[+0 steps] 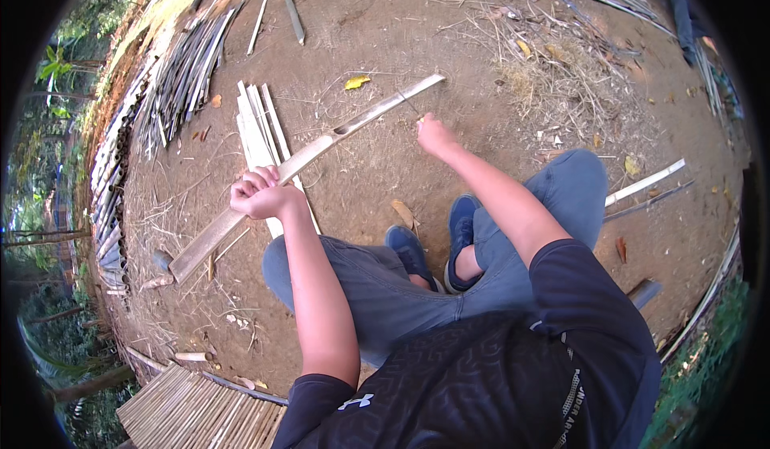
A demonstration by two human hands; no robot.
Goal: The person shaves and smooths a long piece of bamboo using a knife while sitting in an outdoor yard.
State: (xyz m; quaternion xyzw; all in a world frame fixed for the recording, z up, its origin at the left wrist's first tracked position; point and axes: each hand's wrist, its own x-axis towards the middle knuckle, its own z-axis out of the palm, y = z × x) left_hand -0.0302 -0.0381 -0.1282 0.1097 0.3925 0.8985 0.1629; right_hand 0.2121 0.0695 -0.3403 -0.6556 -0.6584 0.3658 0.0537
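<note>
Biggest first: bare dirt ground [361,188] all round. Pile of dark slats [188,72] at 10 o'clock, heap of dry shavings [569,80] at 2, row of thin rods [200,409] between 7 and 8.

Split bamboo length [305,159] sits at 10 o'clock from picture centre, long axis running 8 to 2, dark hollow about midway along. It crosses over pale slats [253,128], which also lie around 10.

Key relation: the bamboo's 2 o'clock end is just off the right hand [435,136], at about 11 o'clock from it, so the right hand is nearer that end. The left hand [265,195] is on the bamboo itself, on the stretch toward its 8 o'clock end.

Left hand: fingers curled over the bamboo, gripping it, not spread. Right hand: closed in a fist round the grip of a thin blade [409,103]; blade points to 11 and crosses the bamboo near its 2 o'clock end. Can't tell if the edge bites in or only rests there.

Smallest: yellow leaf [357,82] near 12, clear of both hands.
</note>
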